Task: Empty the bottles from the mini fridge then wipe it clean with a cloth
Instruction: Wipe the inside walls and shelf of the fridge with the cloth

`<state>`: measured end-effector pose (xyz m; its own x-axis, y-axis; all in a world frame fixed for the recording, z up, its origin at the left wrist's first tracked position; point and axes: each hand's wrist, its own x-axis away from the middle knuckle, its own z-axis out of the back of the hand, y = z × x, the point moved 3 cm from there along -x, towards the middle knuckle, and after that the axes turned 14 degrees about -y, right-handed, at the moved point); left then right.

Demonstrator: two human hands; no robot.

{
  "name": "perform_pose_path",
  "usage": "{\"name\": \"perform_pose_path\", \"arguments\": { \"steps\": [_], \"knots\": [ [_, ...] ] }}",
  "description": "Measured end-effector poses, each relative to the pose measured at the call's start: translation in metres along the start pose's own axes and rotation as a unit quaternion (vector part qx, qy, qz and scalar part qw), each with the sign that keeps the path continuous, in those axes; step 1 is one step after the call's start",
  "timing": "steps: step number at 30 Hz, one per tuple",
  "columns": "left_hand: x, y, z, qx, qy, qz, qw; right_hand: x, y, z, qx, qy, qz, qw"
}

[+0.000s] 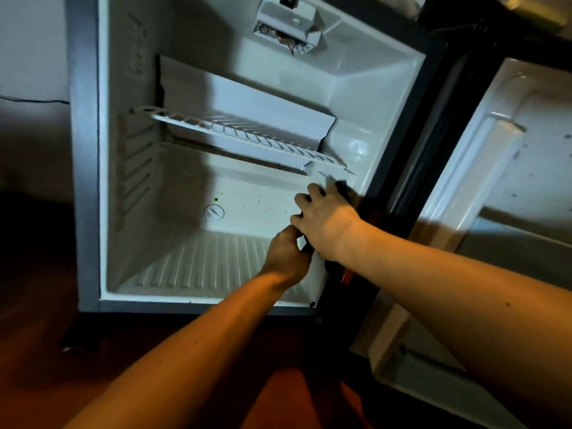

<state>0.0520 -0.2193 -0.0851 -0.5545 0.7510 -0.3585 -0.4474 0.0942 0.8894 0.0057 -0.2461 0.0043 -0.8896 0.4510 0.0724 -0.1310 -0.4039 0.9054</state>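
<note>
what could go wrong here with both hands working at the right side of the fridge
1. Both hands, left hand and right hand, crowd the right inner wall beside the door hinge; a swinging door might pinch them.
2. The wire shelf sits slanted just above; a bump could dislodge it.
3. Loose wires hang from the housing at the top; a damp cloth there looks risky.

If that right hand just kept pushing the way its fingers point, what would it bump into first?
Most likely the fridge's right inner wall, just under the front corner of the wire shelf. The right hand points up and inward, with something dark at its fingertips that looks already against that wall. Depth is hard to judge.
</note>
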Motion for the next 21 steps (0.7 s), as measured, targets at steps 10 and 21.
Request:
{"name": "perform_pose_path", "arguments": {
  "steps": [10,21],
  "knots": [
    [0.024,-0.010,0.030,-0.010,0.044,0.024,0.999,-0.007,-0.016,0.013,-0.174,0.053,0.066,0.981],
    [0.026,-0.057,0.124,-0.063,0.310,0.104,0.943,-0.098,-0.081,0.075,-0.188,0.287,0.142,0.928]
  ]
}}
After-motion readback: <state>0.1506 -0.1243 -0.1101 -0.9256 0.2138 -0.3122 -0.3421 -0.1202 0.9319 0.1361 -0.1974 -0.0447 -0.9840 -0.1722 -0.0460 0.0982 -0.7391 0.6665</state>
